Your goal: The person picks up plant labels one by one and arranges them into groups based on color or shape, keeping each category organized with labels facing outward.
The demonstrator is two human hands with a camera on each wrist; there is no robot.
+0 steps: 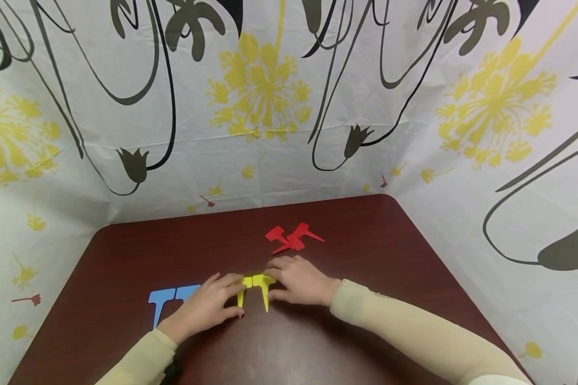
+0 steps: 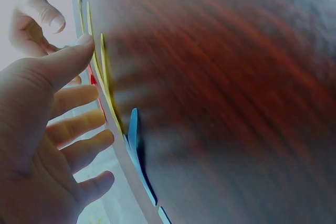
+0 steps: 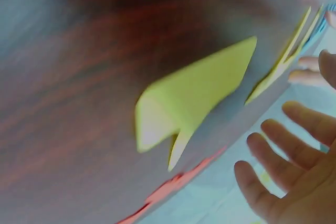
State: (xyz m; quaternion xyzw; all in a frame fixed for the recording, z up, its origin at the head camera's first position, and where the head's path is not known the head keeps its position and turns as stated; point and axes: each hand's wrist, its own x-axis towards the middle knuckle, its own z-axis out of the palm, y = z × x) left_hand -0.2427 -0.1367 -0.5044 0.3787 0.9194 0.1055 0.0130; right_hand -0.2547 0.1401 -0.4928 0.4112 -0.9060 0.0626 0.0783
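Note:
Two yellow T-shaped plant labels lie side by side on the table between my hands, stems pointing toward me. My left hand is over the left yellow label, its thumb tip beside that label's stem and its fingers outstretched in the left wrist view. From the other side my right hand reaches the right yellow label, fingertips at its head and thumb near the stem. Its fingers are spread in the right wrist view. Two blue T-shaped plant labels lie left of my left hand, which partly covers one.
Several red T-shaped plant labels lie in a loose, overlapping group farther back, beyond my right hand. The dark wooden table ends at a white patterned cloth at the back and sides. A dark object shows under my left cuff.

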